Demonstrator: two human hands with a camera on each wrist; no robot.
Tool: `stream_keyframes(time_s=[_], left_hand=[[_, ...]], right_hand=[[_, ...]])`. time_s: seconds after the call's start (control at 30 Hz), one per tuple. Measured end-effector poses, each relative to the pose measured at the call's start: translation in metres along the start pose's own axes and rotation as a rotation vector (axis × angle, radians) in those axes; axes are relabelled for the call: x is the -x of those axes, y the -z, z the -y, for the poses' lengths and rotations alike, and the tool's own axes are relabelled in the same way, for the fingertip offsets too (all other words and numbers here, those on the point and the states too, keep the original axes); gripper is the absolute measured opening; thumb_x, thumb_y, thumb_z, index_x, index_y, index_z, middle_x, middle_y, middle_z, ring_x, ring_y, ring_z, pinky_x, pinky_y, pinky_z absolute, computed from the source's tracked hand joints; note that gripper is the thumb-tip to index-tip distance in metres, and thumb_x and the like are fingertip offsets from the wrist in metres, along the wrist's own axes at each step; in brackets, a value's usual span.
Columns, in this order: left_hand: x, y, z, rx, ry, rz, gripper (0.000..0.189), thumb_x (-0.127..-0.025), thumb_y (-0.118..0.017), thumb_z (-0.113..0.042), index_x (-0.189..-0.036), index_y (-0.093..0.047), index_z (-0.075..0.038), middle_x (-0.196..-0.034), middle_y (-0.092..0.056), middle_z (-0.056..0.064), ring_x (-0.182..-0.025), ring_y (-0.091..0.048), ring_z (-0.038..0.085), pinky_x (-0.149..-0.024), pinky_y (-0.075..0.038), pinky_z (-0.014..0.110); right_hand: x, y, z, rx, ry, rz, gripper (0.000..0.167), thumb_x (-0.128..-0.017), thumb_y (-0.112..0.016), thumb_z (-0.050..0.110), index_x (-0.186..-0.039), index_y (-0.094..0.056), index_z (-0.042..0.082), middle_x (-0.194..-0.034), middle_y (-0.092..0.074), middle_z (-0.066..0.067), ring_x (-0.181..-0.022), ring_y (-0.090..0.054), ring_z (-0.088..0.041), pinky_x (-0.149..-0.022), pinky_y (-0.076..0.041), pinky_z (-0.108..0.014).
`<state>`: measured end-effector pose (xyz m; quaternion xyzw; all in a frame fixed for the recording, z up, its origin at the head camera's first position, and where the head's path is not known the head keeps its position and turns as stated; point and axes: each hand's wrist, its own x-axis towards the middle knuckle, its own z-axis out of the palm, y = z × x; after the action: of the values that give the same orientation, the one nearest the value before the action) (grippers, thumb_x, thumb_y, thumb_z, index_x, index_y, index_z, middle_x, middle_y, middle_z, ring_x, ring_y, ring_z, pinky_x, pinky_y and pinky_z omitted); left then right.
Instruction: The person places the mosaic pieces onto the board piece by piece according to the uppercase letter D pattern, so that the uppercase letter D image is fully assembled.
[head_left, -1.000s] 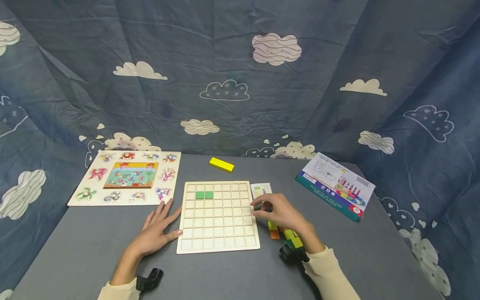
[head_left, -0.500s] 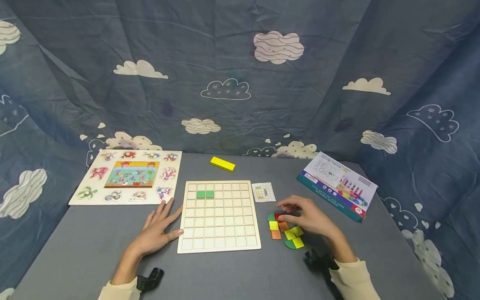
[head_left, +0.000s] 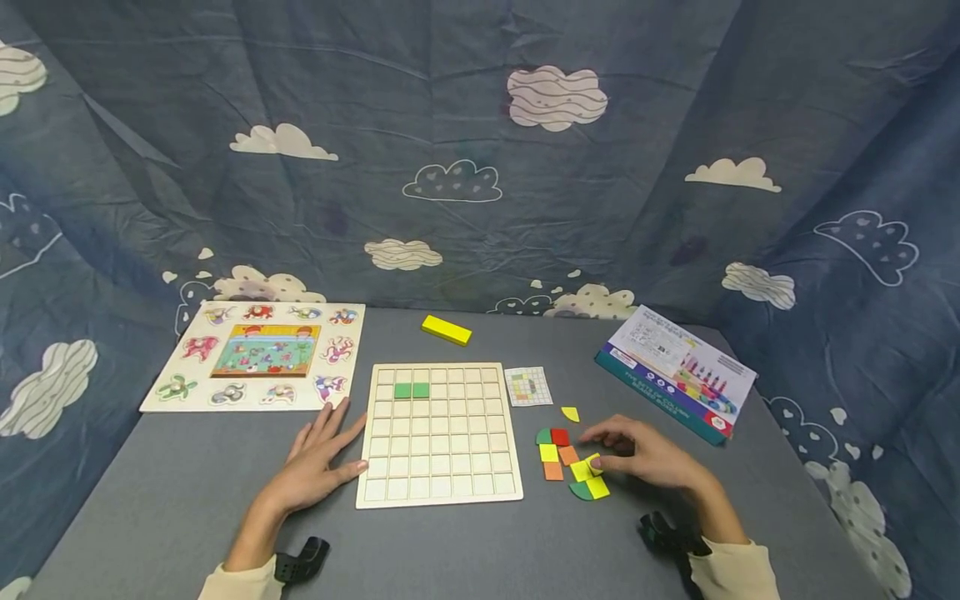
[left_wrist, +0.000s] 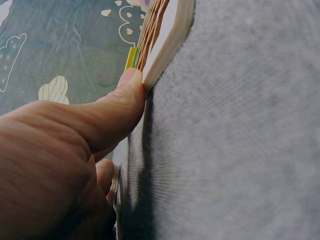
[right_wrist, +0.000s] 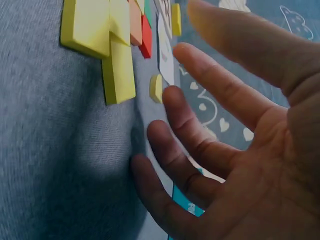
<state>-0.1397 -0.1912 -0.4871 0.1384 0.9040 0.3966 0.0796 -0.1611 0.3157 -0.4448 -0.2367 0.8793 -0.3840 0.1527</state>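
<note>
A pale wooden grid board (head_left: pixel 440 467) lies mid-table with two green square tiles (head_left: pixel 412 390) in its second row from the top. My left hand (head_left: pixel 311 462) rests on the table with fingers spread. Its thumb touches the board's left edge, also seen in the left wrist view. Over the right end of the loose tile cluster hangs my right hand (head_left: pixel 652 454), fingers loosely bent and holding nothing. The cluster has yellow tiles (head_left: pixel 597 487), orange tiles (head_left: pixel 552 471), a red tile (head_left: pixel 559 437) and rounded green tiles (head_left: pixel 581 491). A yellow quarter-round tile (head_left: pixel 570 414) lies apart behind them.
A small pattern card (head_left: pixel 528 387) lies right of the board. Further right is a printed game box (head_left: pixel 675 371). Behind the board lies a yellow bar (head_left: pixel 446 330). A picture puzzle board (head_left: pixel 180 367) lies at the left, and a cloud-print curtain (head_left: pixel 450 108) hangs behind.
My right hand has moved right and nearer to me, from beside the grid board to the tiles' right end. The card and tile cluster are uncovered. My left hand stays in place.
</note>
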Motion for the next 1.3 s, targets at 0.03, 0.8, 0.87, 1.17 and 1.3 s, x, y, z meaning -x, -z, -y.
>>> stream_keyframes(time_s=[0.03,0.8,0.87,1.17,1.3], left_hand=[[0.0,0.0,0.0,-0.002,0.003,0.001,0.074,-0.092,-0.071,-0.033,-0.154,-0.039,-0.009,-0.167,-0.009,0.022,-0.154,0.006,0.045,-0.116,0.007,0.067],[0.001,0.0,0.0,-0.01,-0.001,-0.003,0.074,-0.092,-0.071,-0.033,-0.154,-0.039,-0.009,-0.167,-0.01,0.023,-0.153,0.004,0.046,-0.116,0.006,0.068],[0.001,0.0,0.0,-0.009,-0.004,-0.006,0.074,-0.092,-0.071,-0.034,-0.154,-0.039,-0.009,-0.167,-0.01,0.023,-0.153,0.004,0.047,-0.116,0.006,0.068],[0.001,-0.003,0.002,0.023,-0.029,-0.019,0.074,-0.091,-0.072,-0.031,-0.154,-0.04,-0.008,-0.166,-0.011,0.025,-0.153,0.004,0.047,-0.115,0.006,0.069],[0.001,-0.003,0.002,0.014,-0.032,-0.024,0.074,-0.091,-0.072,-0.031,-0.154,-0.039,-0.007,-0.166,-0.011,0.025,-0.153,0.004,0.047,-0.115,0.006,0.069]], right_hand=[[0.001,0.0,-0.002,-0.002,0.001,0.005,0.035,-0.092,-0.073,0.02,-0.124,-0.068,0.006,-0.117,-0.067,-0.011,-0.098,-0.057,-0.026,-0.084,-0.051,-0.03],[0.006,-0.003,-0.03,-0.096,-0.048,0.081,0.033,-0.092,-0.071,0.011,-0.125,-0.068,0.008,-0.122,-0.063,-0.013,-0.105,-0.054,-0.018,-0.091,-0.045,-0.022],[0.005,-0.003,-0.031,-0.098,-0.065,0.075,0.033,-0.092,-0.072,0.012,-0.124,-0.068,0.009,-0.121,-0.063,-0.011,-0.103,-0.052,-0.018,-0.09,-0.044,-0.022],[0.007,-0.006,-0.032,-0.104,-0.023,0.063,0.032,-0.09,-0.073,0.01,-0.122,-0.069,0.007,-0.116,-0.063,-0.012,-0.1,-0.052,-0.019,-0.086,-0.044,-0.022],[0.005,-0.005,-0.03,-0.098,-0.032,0.062,0.03,-0.09,-0.073,0.01,-0.12,-0.07,0.008,-0.114,-0.063,-0.011,-0.101,-0.053,-0.018,-0.087,-0.044,-0.022]])
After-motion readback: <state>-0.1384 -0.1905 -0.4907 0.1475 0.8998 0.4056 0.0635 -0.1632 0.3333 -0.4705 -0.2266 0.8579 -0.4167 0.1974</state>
